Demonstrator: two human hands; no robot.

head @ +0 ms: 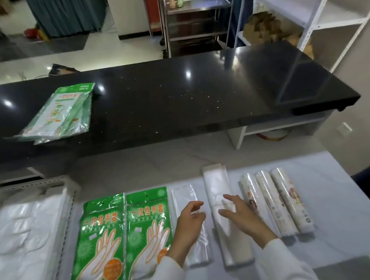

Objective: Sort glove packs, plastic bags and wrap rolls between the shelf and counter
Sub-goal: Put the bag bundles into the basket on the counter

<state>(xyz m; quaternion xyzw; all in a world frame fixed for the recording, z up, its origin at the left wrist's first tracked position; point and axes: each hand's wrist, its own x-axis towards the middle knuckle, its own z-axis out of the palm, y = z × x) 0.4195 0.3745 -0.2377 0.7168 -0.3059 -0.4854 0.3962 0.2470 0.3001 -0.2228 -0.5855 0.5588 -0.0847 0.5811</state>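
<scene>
A: Start from the 2 green glove packs (pixel 119 238) lying flat side by side on the white shelf surface (pixel 334 197). What sits to their right?

B: Just beside them, a narrow clear pack of plastic bags (pixel 193 227). The left hand (pixel 188 224) lies over it, fingers loosely curled, thumb and fingertips near its upper part — I cannot tell whether it pinches the pack or only rests there.

A: And further right of the glove packs?

B: A longer clear bag pack (pixel 229 221), its top end reaching further from the person than its neighbour's. The right hand (pixel 241 215) is spread across it, fingers straight and relaxed, holding nothing. Past that hand lie 3 wrap rolls (pixel 278 203), parallel and touching one another.

A: Left of the glove packs?

B: A heap of loose white plastic bags (pixel 24 236) behind a perforated white rail.

A: Beyond them?

B: The black counter (pixel 175 100) — on its left part, well apart from the shelf goods, a small stack of green glove packs (pixel 64 113) lies tilted.
</scene>
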